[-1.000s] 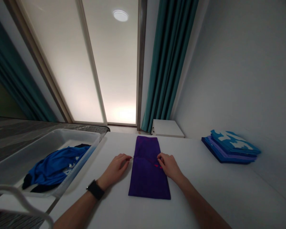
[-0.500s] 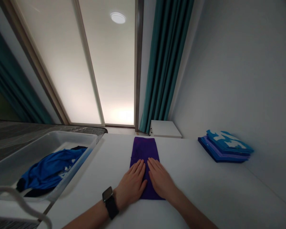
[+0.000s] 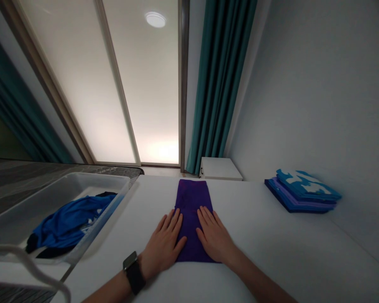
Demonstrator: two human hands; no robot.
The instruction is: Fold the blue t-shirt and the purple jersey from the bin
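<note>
A long folded purple cloth [image 3: 189, 200] lies flat on the white table [image 3: 271, 240], running away from me. My left hand [image 3: 163, 245] rests palm down, fingers spread, with its fingertips and thumb side against the cloth's left edge and a black watch on the wrist. My right hand [image 3: 213, 235] lies flat with its fingers on the cloth's right side. Neither hand grips the cloth. The hands hide part of its lower half.
On the left stands a translucent plastic tray [image 3: 82, 179] holding a crumpled blue garment [image 3: 69, 223]. A stack of folded blue and purple garments [image 3: 303, 191] sits at the table's far right against the wall. A white cabinet [image 3: 220, 168] stands beyond the table.
The purple cloth is narrower than a second ago. My hands have gone from its middle to lying flat on its lower part, and they have moved slightly apart since the last frame.
</note>
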